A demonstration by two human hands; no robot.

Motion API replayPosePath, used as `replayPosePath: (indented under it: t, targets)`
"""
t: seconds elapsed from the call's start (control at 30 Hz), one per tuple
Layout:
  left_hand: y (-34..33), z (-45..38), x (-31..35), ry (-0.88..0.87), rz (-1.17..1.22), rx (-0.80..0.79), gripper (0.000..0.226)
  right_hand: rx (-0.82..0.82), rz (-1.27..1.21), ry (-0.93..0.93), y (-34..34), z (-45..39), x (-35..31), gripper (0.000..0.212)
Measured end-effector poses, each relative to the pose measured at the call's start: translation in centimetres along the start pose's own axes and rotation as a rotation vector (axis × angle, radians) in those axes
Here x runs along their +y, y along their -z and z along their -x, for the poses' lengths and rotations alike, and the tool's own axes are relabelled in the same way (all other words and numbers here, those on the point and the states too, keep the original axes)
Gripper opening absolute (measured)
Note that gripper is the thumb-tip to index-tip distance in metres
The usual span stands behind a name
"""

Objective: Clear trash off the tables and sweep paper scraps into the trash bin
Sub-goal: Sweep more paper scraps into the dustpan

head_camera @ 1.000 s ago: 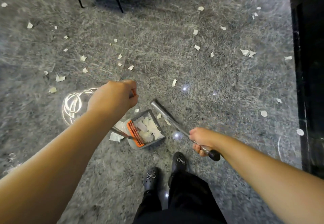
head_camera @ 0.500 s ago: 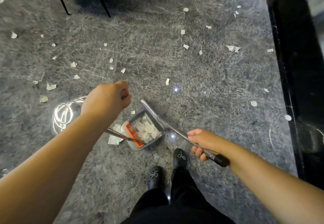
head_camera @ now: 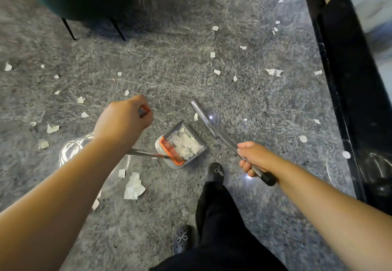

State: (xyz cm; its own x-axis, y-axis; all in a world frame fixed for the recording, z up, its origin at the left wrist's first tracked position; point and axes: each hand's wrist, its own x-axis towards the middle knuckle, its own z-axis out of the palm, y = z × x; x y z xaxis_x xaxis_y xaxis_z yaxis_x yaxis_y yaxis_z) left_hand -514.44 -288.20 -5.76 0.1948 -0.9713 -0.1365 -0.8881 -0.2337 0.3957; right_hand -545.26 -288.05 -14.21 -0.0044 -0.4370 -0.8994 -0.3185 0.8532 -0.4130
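- The dustpan (head_camera: pixel 181 146) sits on the grey floor (head_camera: pixel 169 75), just in front of the person's forward shoe (head_camera: pixel 216 172). White paper scraps lie inside it, and an orange comb edge (head_camera: pixel 171 151) runs along its near side.
- The left hand (head_camera: pixel 124 117) is above and to the left of the dustpan. Its fingers are curled tight around the top of the dustpan handle (head_camera: pixel 146 153), a thin metal rod which goes down to the pan.
- The right hand (head_camera: pixel 251 157) is to the right of the dustpan. Its fingers are wrapped around the broom handle (head_camera: pixel 224 140), just above the black end grip (head_camera: pixel 267 178).
- The broom head (head_camera: pixel 200 113) rests just beyond the right corner of the dustpan.
- Loose paper scraps (head_camera: pixel 216 72) lie scattered beyond the dustpan, and a bigger crumpled piece (head_camera: pixel 134 186) lies to its near left.
- The scraps are probably very light and thin, so a fast stroke may blow them away; short, low strokes seem safer.
- The pan looks stiff and light, and it is best held by the top of its rod and kept level so that the scraps do not slide out.
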Motion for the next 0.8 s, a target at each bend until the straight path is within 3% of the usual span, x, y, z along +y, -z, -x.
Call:
replayPosePath:
  t: [0.2,0.33,0.57,0.63,0.8]
  targets:
    - [-1.8,-8.3,4.0,0.002,-0.061,-0.046,0.012,0.013,0.044,-0.005,5.0,-6.3,-6.6,0.042]
    - [-2.9,-12.8,6.7,0.003,-0.123,-0.064,0.014,-0.020,0.147,-0.006,7.6,-10.1,-11.0,0.032]
    - [-4.1,-17.9,8.7,-0.028,-0.168,-0.114,0.010,-0.120,0.601,0.036,8.3,-14.4,-16.5,0.014]
    - [-3.7,-18.6,8.2,-0.006,-0.186,-0.102,0.013,-0.192,0.695,0.011,7.7,-14.2,-16.5,0.020]
    - [-3.6,-19.8,8.3,-0.027,-0.169,-0.098,0.013,-0.241,0.502,-0.081,7.0,-12.4,-15.4,0.035]
